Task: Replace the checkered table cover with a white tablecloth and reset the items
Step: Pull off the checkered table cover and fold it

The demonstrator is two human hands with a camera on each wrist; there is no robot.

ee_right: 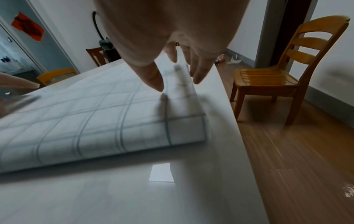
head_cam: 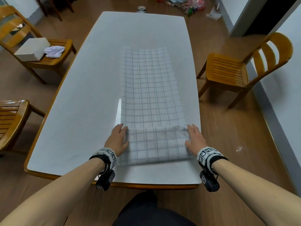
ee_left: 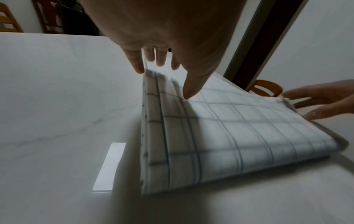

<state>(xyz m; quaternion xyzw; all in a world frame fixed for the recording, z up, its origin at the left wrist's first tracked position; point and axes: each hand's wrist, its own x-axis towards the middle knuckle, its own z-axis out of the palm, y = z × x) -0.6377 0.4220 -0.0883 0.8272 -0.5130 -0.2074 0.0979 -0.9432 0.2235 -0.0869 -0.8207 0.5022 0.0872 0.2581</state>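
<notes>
The checkered cloth [head_cam: 149, 88] lies folded into a long strip on the white tabletop [head_cam: 78, 98], right of centre. Its near end is doubled over into a flap [head_cam: 156, 144] close to the front edge. My left hand [head_cam: 118, 137] holds the flap's left edge, with the thumb [ee_left: 188, 91] on top and the fingers [ee_left: 138, 65] behind the raised edge. My right hand [head_cam: 194, 137] holds the right edge the same way, thumb [ee_right: 157, 84] pressing on the cloth [ee_right: 95, 113]. A crumpled white cloth [head_cam: 54, 51] sits on the far left chair.
A white box [head_cam: 31, 49] shares the left chair's seat [head_cam: 53, 60] with the white cloth. Another wooden chair [head_cam: 241, 72] stands right of the table, and a third [head_cam: 11, 121] at the near left. Clutter [head_cam: 193, 5] lies on the floor beyond the far end.
</notes>
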